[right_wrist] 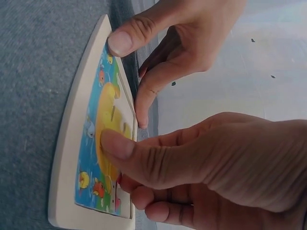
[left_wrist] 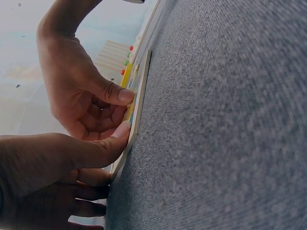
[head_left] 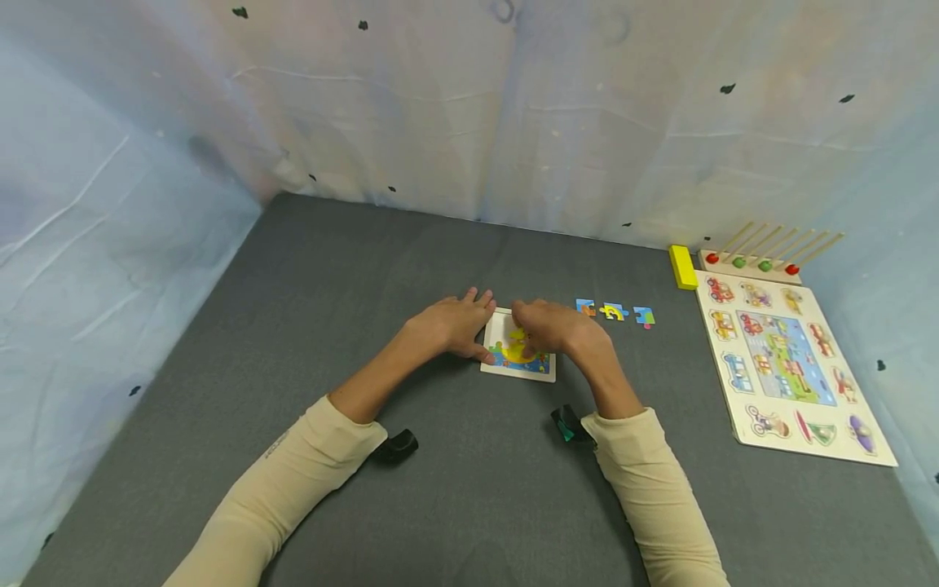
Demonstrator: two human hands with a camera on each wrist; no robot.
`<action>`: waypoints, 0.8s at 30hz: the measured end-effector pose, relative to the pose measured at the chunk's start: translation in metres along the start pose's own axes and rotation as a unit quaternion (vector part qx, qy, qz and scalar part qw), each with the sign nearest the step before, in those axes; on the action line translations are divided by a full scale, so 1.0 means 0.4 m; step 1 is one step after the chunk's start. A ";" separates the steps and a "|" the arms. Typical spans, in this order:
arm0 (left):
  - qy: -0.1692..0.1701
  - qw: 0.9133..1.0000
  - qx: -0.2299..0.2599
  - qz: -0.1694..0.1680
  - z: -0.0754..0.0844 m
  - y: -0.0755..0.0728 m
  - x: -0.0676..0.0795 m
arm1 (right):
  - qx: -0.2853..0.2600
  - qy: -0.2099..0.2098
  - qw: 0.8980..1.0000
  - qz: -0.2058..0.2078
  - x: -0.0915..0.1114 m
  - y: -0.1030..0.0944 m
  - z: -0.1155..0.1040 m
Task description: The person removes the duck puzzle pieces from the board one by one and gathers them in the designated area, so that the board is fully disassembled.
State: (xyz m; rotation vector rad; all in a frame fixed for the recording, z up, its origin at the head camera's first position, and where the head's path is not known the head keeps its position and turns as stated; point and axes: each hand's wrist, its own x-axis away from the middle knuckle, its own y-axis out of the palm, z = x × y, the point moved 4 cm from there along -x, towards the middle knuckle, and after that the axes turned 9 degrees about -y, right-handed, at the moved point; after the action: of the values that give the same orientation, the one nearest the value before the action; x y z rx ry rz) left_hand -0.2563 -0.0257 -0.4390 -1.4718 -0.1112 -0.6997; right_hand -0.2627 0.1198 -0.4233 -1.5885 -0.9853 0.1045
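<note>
A small wooden jigsaw puzzle (head_left: pixel 517 375) with a pale frame and a yellow duck on blue water lies flat on the dark table. My left hand (head_left: pixel 458 326) steadies its left side, thumb (right_wrist: pixel 120 43) on the lower corner and the other fingers stretched along the outer edge. Over the right half of the picture, my right hand (head_left: pixel 553 326) pinches a puzzle piece within the frame. Its thumb (right_wrist: pixel 119 144) presses on the yellow duck and its other fingers are curled; they hide most of the piece. Bare tray shows along the top of the puzzle.
Right of the puzzle lie three loose pieces: an orange-and-blue piece (head_left: pixel 585 307), a yellow piece (head_left: pixel 613 311) and a blue-green piece (head_left: pixel 644 315). Farther right are a yellow block (head_left: pixel 683 267), a pegged rack (head_left: pixel 751 265) with red and green beads, and a large vehicle puzzle board (head_left: pixel 795 424).
</note>
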 end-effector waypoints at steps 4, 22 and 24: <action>0.001 1.000 0.002 -0.002 0.001 -0.001 0.002 | -0.006 -0.012 1.000 0.005 0.003 -0.003 -0.002; 0.000 1.000 0.000 -0.007 -0.002 -0.001 -0.003 | -0.011 -0.060 0.998 0.024 0.012 -0.022 -0.005; 0.000 1.000 0.000 -0.007 -0.002 0.000 -0.003 | -0.011 -0.071 0.997 0.026 0.012 -0.023 -0.004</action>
State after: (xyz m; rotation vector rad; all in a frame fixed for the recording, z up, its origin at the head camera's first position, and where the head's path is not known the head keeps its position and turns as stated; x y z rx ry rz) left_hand -0.2576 -0.0261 -0.4397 -1.4723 -0.1230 -0.7109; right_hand -0.2638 0.1209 -0.4128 -1.6437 -1.0573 0.2457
